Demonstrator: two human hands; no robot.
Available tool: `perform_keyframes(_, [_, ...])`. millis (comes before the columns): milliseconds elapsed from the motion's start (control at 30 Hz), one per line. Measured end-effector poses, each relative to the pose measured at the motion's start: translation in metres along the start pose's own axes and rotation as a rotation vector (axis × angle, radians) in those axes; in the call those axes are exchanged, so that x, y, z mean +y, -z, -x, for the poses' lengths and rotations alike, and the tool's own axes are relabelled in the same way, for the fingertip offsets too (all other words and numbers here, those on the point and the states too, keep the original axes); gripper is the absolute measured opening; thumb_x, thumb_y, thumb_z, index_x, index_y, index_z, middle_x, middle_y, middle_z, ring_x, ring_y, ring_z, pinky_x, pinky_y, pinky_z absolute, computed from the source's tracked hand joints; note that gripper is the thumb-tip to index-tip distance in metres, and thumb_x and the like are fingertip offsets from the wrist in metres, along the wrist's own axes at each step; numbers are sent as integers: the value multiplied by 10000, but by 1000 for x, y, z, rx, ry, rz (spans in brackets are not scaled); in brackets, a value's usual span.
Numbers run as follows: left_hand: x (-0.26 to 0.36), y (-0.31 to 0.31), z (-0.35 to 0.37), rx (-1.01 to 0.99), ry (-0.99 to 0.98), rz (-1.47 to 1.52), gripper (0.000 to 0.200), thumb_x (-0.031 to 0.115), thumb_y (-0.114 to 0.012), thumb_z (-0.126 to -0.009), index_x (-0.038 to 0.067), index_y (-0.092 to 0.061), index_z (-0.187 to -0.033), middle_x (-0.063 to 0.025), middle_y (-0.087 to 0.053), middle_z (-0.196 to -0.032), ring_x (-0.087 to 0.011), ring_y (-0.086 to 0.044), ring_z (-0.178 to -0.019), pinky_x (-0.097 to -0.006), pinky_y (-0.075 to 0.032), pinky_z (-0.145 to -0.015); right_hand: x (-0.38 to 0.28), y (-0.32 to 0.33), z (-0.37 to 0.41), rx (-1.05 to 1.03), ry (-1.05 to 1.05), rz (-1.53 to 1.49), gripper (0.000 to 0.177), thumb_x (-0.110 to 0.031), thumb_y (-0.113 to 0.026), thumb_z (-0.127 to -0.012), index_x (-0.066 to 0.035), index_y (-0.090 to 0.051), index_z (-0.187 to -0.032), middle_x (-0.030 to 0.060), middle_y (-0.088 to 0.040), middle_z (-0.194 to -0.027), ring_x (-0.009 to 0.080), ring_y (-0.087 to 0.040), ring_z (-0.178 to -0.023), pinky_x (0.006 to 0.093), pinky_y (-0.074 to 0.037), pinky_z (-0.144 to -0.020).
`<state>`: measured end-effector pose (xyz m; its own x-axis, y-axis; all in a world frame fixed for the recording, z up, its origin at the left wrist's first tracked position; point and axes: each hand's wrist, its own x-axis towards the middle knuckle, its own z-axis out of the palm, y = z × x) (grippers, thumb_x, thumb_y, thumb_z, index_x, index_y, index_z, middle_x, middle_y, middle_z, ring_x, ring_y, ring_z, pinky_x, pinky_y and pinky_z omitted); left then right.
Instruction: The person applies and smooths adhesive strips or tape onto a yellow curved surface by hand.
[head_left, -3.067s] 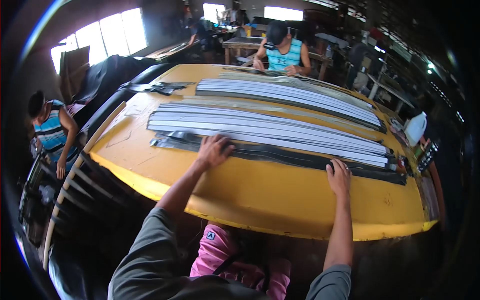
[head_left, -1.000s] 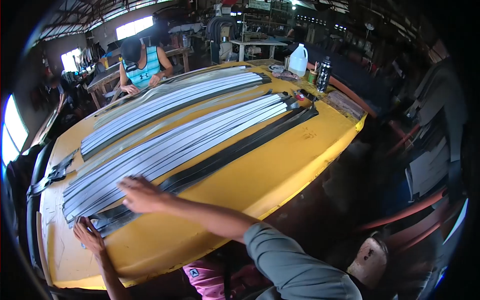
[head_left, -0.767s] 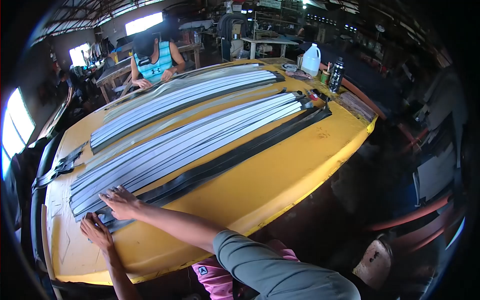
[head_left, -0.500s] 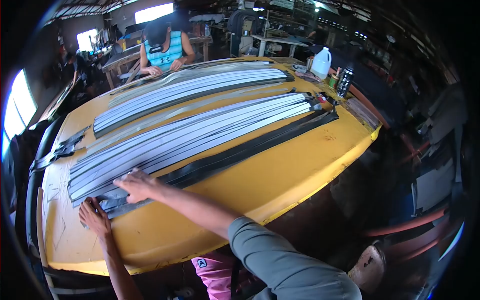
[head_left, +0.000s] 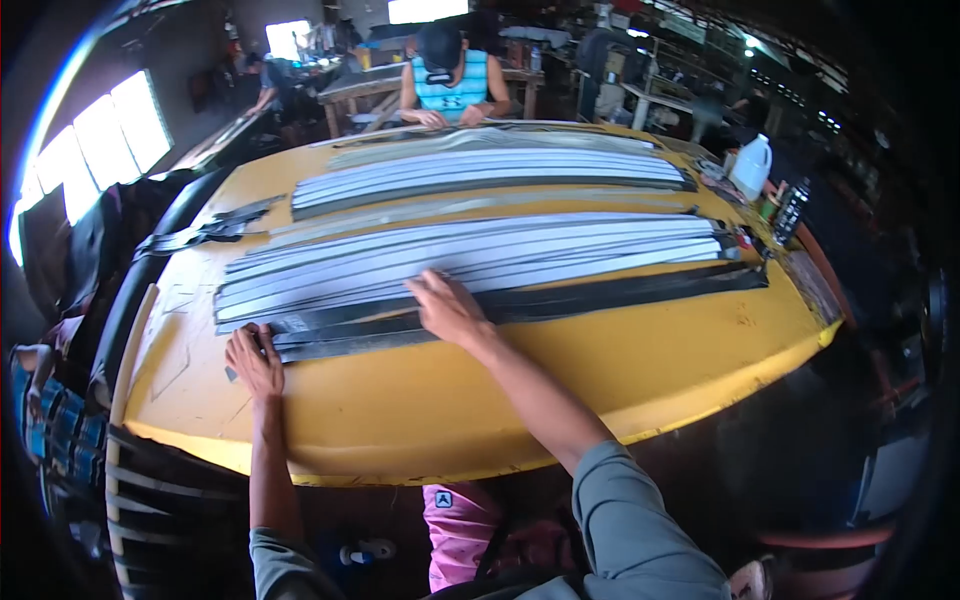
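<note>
A long black strip of sheet material (head_left: 350,333) lies along the near side of a row of white strips with dark edges (head_left: 480,258) on the yellow table. My left hand (head_left: 256,360) is closed at the black strip's left end, fingertips pressed on it. Farther along, my right hand (head_left: 446,310) is closed on the same strip where it meets the white strips, with the fingers bent and the thumb partly hidden. To the right of this hand, more black strip (head_left: 620,293) runs toward the table's right end.
Across the yellow table (head_left: 560,385) a person (head_left: 452,92) bends over more strips. A second white bundle (head_left: 480,170) lies farther back. Dark scraps (head_left: 215,228) sit at left; a jug (head_left: 751,168) and dark bottle (head_left: 791,210) stand at right.
My right hand has moved right along the black strip, away from my left hand. The left hand stays at the strip's left end. The camera view has turned left.
</note>
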<state>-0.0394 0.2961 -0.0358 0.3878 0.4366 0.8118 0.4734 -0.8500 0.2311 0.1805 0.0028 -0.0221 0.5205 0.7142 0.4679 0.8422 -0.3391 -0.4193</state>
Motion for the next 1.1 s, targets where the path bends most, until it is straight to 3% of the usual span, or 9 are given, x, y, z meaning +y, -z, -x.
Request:
perform_keyframes(233, [-7, 26, -45, -172, -119, 156, 202, 228, -608, -997, 47, -577, -910, -131, -592, -887, -338, -551, -872, -445, -412, -816, 41, 59, 18, -139, -198, 241, 430, -28, -609, -861, -85, -637, -1286, 118, -629, -1236, 293, -591, -1196, 473, -421, -1042])
perform_keyframes(400, [-43, 15, -89, -441, 30, 772, 111, 97, -602, -989, 45, -541, -912, -32, -522, -828, -154, -496, -814, -319, -440, -791, 105, 119, 69, 0, -308, 353, 474, -26, -637, -821, -108, -634, -1287, 92, -629, -1206, 296, -589, -1179, 462, -435, -998])
perform_keyframes(800, [-56, 73, -198, -488, -83, 624, 152, 87, -556, -1006, 79, -457, -890, 1, -399, -865, -122, -377, -819, -264, -326, -758, 244, 244, 163, 202, -520, 621, 414, -76, -699, -792, -180, -649, -1189, 63, -609, -1181, 289, -564, -1202, 489, -412, -1001])
perform_keyframes(867, [-63, 81, -209, -518, -96, 565, 149, 101, -552, -1020, 63, -463, -906, -9, -413, -879, -127, -393, -832, -268, -336, -769, 260, 258, 176, 269, -700, 608, 373, -82, -695, -794, -181, -663, -1152, 61, -621, -1196, 291, -561, -1214, 488, -414, -997])
perform_keyframes(900, [-89, 68, -210, -334, -69, 560, 162, 118, -543, -1033, 48, -459, -914, -16, -418, -882, -136, -405, -835, -282, -351, -776, 277, 263, 185, 278, -754, 585, 377, -87, -687, -802, -194, -678, -1164, 61, -628, -1221, 287, -556, -1230, 491, -409, -1003])
perform_keyframes(933, [-112, 61, -207, 36, -466, 146, 182, 143, -539, -1040, 40, -449, -919, -27, -415, -879, -153, -406, -834, -290, -361, -774, 289, 263, 195, 280, -767, 585, 377, -87, -687, -802, -194, -678, -1164, 61, -628, -1221, 287, -556, -1230, 491, -409, -1003])
perform_keyframes(967, [-114, 81, -223, -324, -121, 504, 188, 158, -536, -1039, 18, -470, -932, -51, -443, -871, -182, -416, -822, -320, -380, -773, 301, 266, 204, 292, -765, 613, 380, -124, -691, -821, -195, -675, -1194, 70, -617, -1229, 295, -551, -1232, 497, -399, -1024])
perform_keyframes(1067, [-115, 113, -228, -446, -168, 391, 196, 132, -544, -1016, 38, -443, -878, -58, -360, -790, -188, -364, -748, -337, -371, -720, 319, 280, 212, 333, -780, 644, 375, -133, -675, -853, -197, -679, -1223, 76, -610, -1232, 298, -554, -1213, 500, -392, -1044])
perform_keyframes(1100, [-145, 124, -236, -585, -160, 311, 173, 202, -520, -1039, 37, -514, -989, -98, -469, -895, -220, -453, -849, -362, -393, -811, 320, 287, 213, 323, -749, 684, 365, -113, -663, -859, -195, -684, -1214, 72, -614, -1226, 296, -554, -1210, 500, -393, -1042])
